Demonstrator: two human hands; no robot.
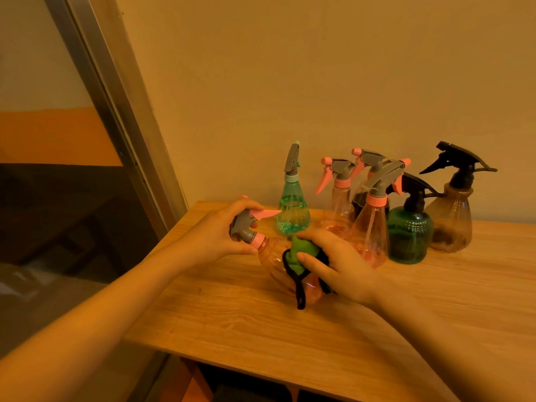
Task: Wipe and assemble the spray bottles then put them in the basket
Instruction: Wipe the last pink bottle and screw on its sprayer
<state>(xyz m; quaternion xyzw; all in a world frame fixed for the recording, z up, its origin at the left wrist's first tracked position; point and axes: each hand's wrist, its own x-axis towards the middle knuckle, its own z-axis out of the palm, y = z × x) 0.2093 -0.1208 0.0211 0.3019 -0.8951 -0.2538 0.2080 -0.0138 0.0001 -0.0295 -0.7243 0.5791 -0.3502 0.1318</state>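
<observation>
Seven spray bottles [372, 227]: six standing, one held by hands [342, 265].

Hands [220, 230] wipe pink bottle [275, 256] with green cloth [293, 253]

6 upright spray bottles [374, 221] crowd the far table [435, 314] edge against the wall [290, 82]; the near and right tabletop lies bare, open to a passing hand.

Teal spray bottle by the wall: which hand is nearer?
Right. The right hand, pressing the green cloth on the pink bottle, sits just below the teal spray bottle; the left hand is off to its left.
</observation>
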